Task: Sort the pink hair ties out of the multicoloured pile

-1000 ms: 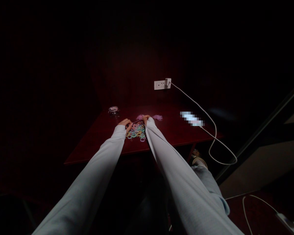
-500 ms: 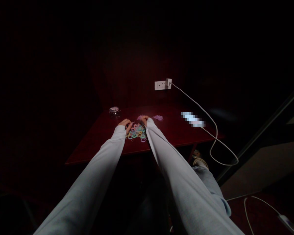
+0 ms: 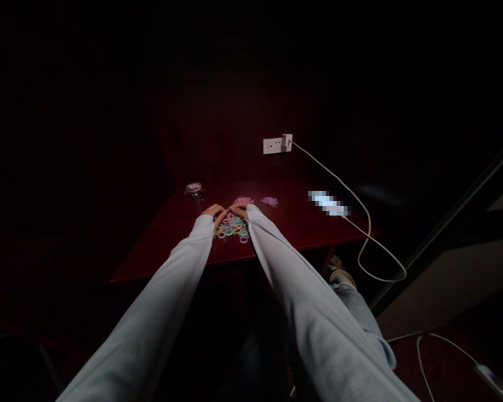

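A pile of small coloured rings in green, yellow, pink and purple lies near the front of the dark red table. At its upper left is my left hand, fingers pinched together on something too small to make out. My right hand meets it from the right, its fingertips closed at the left fingertips; what they hold is hidden. Just behind my right hand sits a pink heap, and a purple heap lies to its right.
A clear round jar stands at the table's back left. A blurred bright phone-like object lies on the right, joined by a white cable to a charger in the wall socket. A power strip is at the lower right.
My right hand has moved left from the pink heap to meet my left hand, uncovering more of that heap. My left hand has stayed nearly in place.
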Motion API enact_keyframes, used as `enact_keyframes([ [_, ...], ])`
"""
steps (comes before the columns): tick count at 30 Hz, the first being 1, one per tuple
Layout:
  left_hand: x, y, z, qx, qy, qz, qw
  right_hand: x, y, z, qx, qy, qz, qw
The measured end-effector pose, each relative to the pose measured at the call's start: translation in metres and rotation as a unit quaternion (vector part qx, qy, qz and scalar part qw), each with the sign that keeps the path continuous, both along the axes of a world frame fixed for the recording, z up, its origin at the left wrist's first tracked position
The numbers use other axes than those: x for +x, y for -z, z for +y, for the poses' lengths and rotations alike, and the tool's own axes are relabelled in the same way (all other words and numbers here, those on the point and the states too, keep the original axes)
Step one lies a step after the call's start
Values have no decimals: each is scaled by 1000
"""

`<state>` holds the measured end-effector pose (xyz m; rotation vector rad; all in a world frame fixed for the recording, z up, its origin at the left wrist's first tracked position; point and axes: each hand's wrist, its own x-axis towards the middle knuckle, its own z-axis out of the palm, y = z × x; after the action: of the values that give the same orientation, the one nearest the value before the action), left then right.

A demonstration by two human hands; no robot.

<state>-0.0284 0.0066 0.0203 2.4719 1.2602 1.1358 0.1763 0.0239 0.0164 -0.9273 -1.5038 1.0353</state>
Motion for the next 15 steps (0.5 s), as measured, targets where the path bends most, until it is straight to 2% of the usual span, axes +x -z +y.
enact_keyframes([
  [3, -1, 1, 1, 5, 7, 3, 1000, 2, 4, 2, -27, -7, -9, 1000],
  [15, 2, 0, -3, -5, -5, -7, 1000, 2, 2, 3, -39, 24, -14, 999],
])
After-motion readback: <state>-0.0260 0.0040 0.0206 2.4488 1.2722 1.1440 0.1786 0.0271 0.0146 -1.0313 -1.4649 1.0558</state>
